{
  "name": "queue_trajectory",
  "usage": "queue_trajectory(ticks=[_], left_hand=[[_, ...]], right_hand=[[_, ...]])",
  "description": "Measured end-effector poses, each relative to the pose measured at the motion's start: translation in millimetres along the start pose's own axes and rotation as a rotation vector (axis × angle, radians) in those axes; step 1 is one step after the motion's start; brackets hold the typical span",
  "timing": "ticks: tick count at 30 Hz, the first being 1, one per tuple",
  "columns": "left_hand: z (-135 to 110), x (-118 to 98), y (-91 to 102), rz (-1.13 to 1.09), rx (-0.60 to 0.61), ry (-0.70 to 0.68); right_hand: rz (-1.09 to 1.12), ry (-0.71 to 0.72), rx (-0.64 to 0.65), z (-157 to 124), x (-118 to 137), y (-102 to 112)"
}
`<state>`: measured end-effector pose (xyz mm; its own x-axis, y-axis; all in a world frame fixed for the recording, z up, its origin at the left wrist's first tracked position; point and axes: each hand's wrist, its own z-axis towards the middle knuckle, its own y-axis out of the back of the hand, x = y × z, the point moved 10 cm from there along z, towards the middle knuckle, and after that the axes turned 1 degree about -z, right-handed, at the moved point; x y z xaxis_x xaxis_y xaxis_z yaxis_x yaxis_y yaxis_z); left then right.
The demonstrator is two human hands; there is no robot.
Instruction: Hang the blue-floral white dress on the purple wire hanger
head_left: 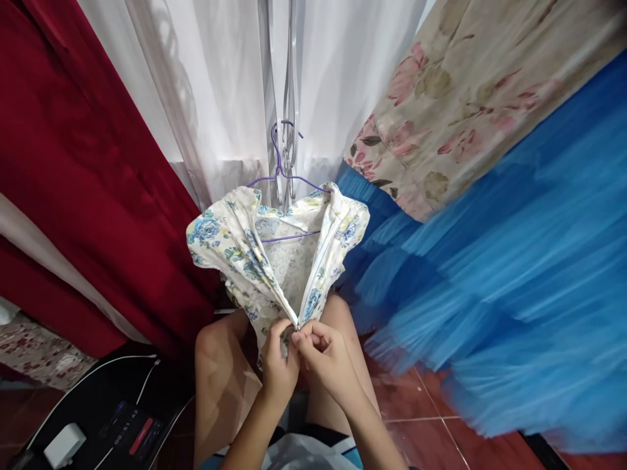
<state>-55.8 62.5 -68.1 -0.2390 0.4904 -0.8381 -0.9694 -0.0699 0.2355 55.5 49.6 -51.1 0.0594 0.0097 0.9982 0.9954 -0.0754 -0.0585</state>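
Observation:
A white dress with blue and yellow flowers (235, 254) hangs on a purple wire hanger (279, 171), its zipped opening spread in a V. Where the two edges meet, just above my lap, both hands come together. My left hand (281, 362) pinches the fabric on the left side of the zipper's lower end. With thumb and forefinger, my right hand (323, 356) grips the small zipper pull (298, 328), mostly hidden by the fingertips. Below the hands, the rest of the garment drops between my knees.
Dark red cloth (122, 183) hangs at left, white curtains (220, 78) behind. Floral beige fabric (441, 111) and blue tulle (480, 281) fill the right. A black round surface (93, 385) at lower left bears a white charger (64, 445), a cable and a phone (132, 427).

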Motion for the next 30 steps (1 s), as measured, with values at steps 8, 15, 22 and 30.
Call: queue_trajectory(ticks=[8, 15, 22, 30], left_hand=[[-3, -3, -3.4, -0.029, 0.071, 0.016], [13, -5, 19.7, 0.095, 0.125, -0.018], [15, 11, 16.7, 0.155, 0.235, -0.018], [50, -20, 10.5, 0.148, 0.354, -0.106]], right_hand=[[0.029, 0.015, -0.098, 8, 4, 18], [0.088, 0.278, -0.082, 114, 135, 9], [0.236, 0.348, -0.117, 152, 173, 2], [0.11, 0.479, -0.083, 126, 181, 7]])
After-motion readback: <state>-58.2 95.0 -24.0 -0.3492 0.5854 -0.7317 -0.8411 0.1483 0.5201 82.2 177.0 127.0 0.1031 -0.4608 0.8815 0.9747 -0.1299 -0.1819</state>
